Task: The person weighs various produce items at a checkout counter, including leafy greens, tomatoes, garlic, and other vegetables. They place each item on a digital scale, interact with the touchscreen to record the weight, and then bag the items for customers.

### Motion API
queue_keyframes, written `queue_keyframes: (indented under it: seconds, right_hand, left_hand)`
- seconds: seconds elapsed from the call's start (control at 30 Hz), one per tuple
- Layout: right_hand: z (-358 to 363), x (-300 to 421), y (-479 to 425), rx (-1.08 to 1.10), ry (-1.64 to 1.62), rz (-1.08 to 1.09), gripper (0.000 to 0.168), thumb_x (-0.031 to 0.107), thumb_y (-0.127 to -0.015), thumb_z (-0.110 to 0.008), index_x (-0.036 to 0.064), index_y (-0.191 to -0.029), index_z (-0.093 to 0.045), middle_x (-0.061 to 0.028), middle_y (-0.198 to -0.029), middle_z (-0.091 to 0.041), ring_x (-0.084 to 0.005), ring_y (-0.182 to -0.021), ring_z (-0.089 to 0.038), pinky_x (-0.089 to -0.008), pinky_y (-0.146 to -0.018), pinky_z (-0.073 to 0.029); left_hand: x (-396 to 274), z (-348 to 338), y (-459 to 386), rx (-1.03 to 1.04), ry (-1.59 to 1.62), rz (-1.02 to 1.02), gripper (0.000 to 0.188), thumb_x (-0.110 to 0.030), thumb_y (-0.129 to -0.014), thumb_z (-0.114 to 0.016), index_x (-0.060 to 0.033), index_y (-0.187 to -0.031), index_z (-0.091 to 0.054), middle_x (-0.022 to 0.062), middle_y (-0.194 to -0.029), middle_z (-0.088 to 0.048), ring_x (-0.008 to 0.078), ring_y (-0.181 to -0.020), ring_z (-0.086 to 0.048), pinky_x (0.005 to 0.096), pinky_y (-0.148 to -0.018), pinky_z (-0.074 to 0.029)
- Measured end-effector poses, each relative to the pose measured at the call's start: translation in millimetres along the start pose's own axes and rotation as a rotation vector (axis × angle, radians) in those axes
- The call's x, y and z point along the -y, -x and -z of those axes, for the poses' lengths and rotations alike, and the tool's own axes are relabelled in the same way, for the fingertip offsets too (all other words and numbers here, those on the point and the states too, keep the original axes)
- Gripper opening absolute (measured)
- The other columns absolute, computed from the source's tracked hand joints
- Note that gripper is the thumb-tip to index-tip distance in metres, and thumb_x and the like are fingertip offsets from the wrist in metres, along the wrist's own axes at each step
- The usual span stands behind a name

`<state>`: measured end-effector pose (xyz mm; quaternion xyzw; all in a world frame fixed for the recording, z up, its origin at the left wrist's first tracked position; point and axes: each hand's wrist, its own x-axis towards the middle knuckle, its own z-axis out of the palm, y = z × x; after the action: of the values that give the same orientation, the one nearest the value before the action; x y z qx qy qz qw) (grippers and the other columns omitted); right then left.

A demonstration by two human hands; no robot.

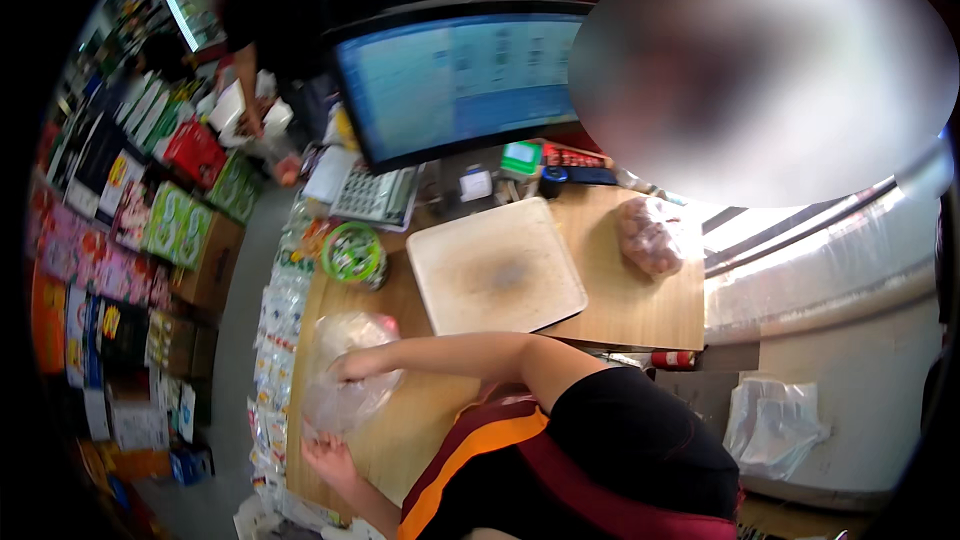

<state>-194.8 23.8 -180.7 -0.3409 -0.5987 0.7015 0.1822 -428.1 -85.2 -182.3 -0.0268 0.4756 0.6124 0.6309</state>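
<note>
On the left part of the wooden counter lies a clear plastic bag with pale, partly reddish contents that I cannot make out. My right hand reaches across my body and grips the middle of this bag. Below it, my left hand is at the bag's lower edge with curled fingers; whether it pinches the plastic is unclear. Beyond my right forearm sits a flat whitish scale platform, stained at its centre. A green-rimmed plastic jar of small wrapped items stands just past the bag.
A monitor stands behind the platform, near a keypad device. A bag of round reddish produce rests at the counter's right. Small packets hang along the left edge. Past them, a person holds bags beside stacked boxes.
</note>
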Motion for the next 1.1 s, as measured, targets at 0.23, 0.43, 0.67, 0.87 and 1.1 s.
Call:
queue_keyframes:
  seconds: [0.23, 0.43, 0.67, 0.87, 1.1]
  right_hand:
    - [-77, -75, -74, -0.079, 0.033, -0.053, 0.037, 0.029, -0.09, -0.051, 0.002, -0.114, -0.061, -0.0092, -0.1, -0.065, -0.0172, -0.086, -0.059, -0.0328, -0.08, -0.048]
    - [-107, -89, -92, 0.07, 0.5, -0.065, 0.038, 0.03, -0.092, -0.051, 0.005, -0.118, -0.06, -0.0113, -0.111, -0.062, -0.022, -0.099, -0.057, -0.0346, -0.088, -0.045]
    - [-42, -85, -27, 0.025, 0.509, -0.021, 0.039, 0.032, -0.093, -0.052, 0.008, -0.123, -0.058, -0.0138, -0.125, -0.059, -0.0276, -0.114, -0.055, -0.0367, -0.097, -0.041]
    - [16, -46, 157, -0.281, 0.307, -0.086, 0.036, 0.027, -0.09, -0.051, 0.008, -0.119, -0.059, -0.0121, -0.113, -0.065, -0.0274, -0.106, -0.06, -0.0369, -0.092, -0.046]
    - [45, -108, 361, -0.771, -0.211, 0.074, 0.026, 0.019, -0.093, -0.049, 0.006, -0.113, -0.062, -0.0096, -0.105, -0.065, -0.0169, -0.1, -0.061, -0.0321, -0.088, -0.047]
  left_hand:
    - [4, -12, -13, 0.139, -0.105, 0.013, 0.048, -0.032, -0.095, -0.047, -0.0034, -0.132, -0.05, 0.0017, -0.071, -0.045, 0.0129, -0.063, -0.041, 0.0274, -0.062, -0.037]
    - [9, -26, 24, 0.317, -0.24, 0.026, 0.049, -0.026, -0.095, -0.044, 0.0007, -0.136, -0.044, 0.0004, -0.074, -0.045, 0.0104, -0.065, -0.04, 0.0261, -0.061, -0.036]
    - [12, -55, 9, 0.357, -0.258, 0.151, 0.053, -0.029, -0.096, -0.045, -0.0031, -0.141, -0.038, 0.0043, -0.087, -0.054, 0.0125, -0.077, -0.054, 0.0256, -0.065, -0.042]
    - [88, -105, -65, 0.29, -0.627, 0.17, 0.06, -0.052, -0.088, -0.06, -0.0102, -0.129, -0.045, 0.0053, -0.107, -0.054, 0.0156, -0.081, -0.058, 0.0286, -0.063, -0.046]
    - [156, -125, -108, 0.074, -0.569, -0.029, 0.031, -0.03, -0.078, -0.074, -0.0071, -0.096, -0.062, 0.0, -0.081, -0.06, 0.0077, -0.069, -0.054, 0.028, -0.057, -0.044]
